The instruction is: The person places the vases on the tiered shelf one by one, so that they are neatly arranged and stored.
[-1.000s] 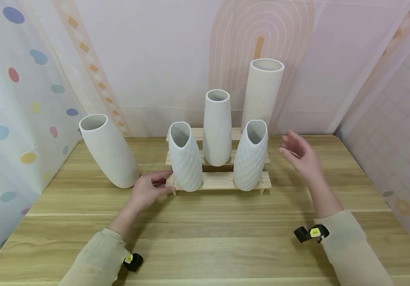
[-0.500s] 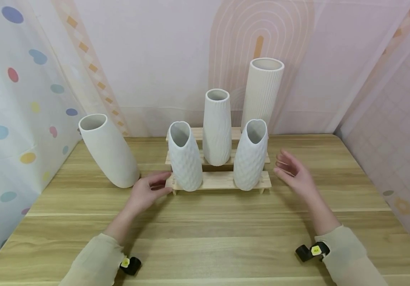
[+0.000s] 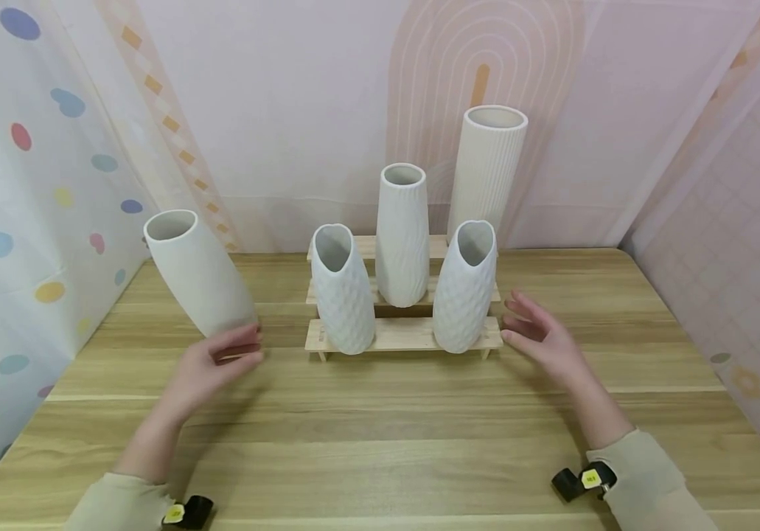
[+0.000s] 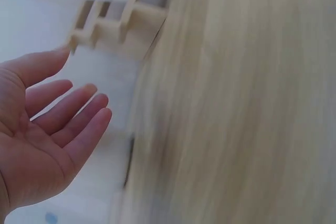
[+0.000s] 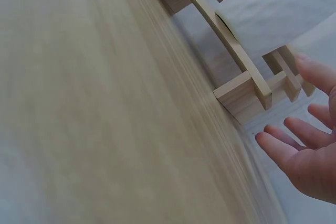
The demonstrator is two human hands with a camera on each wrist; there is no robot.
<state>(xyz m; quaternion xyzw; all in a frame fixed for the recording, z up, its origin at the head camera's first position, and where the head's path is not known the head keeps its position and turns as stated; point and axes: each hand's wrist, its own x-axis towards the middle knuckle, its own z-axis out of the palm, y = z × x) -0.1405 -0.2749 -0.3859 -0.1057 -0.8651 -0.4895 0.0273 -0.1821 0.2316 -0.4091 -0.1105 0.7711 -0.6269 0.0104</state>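
Note:
My left hand (image 3: pixel 210 369) hovers in front of the base of a smooth white vase (image 3: pixel 203 273) that leans on the left of the head view. Its fingers are spread and hold nothing; the left wrist view shows the bare palm (image 4: pixel 42 145). My right hand (image 3: pixel 545 339) is beside the right end of a stepped wooden stand (image 3: pixel 402 335), fingers loosely bent around nothing. Whether its fingertips touch the stand I cannot tell. On the front step are two white dimpled vases, a left one (image 3: pixel 346 302) and a right one (image 3: pixel 464 302).
A wavy-textured white vase (image 3: pixel 402 236) occupies the middle step. Behind it, a tall ribbed vase (image 3: pixel 489 169) is at the back right of the stand. The wood-grain table (image 3: pixel 380 442) meets a patterned curtain (image 3: pixel 300 110) at its far edge.
My left hand has left the stand's left end and moved left to the smooth vase. My right hand has come down and inward, closer to the stand's right end.

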